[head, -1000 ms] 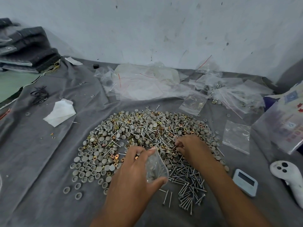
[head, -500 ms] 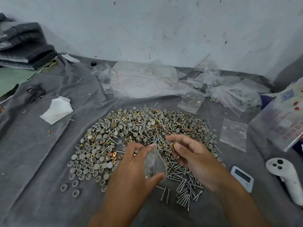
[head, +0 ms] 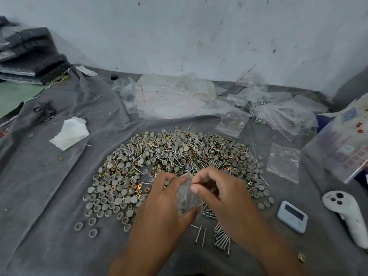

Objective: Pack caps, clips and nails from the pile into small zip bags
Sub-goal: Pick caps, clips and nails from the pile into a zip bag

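While my left hand [head: 159,212] pinches the small zip bag [head: 188,196] between thumb and fingers, holding it upright just over the near edge of the pile, my right hand [head: 223,198] comes to its mouth with fingers curled around something small; I cannot tell what, though a glint of metal shows between fingertip and thumb. I judge the bag thin, limp and slick, so it will fold shut unless I keep hold near the top rim and let the weight inside pull it straight. Some pieces already sit in its bottom, I think, but the film blurs them.

Just below my wrists lie the loose nails [head: 221,239], stiff, thin and pointed; I would take them by the shank and feed them head first, as a tip could poke through the plastic. Beyond my knuckles spreads the pile [head: 175,154] of grey caps, brass clips and more nails on the grey cloth [head: 39,196]. The caps look light and rounded, easy to scoop; the clips look small and sharp-edged, best pinched singly.

Farther right lies an empty bag [head: 283,162], and near the wall a heap of bags [head: 175,100].
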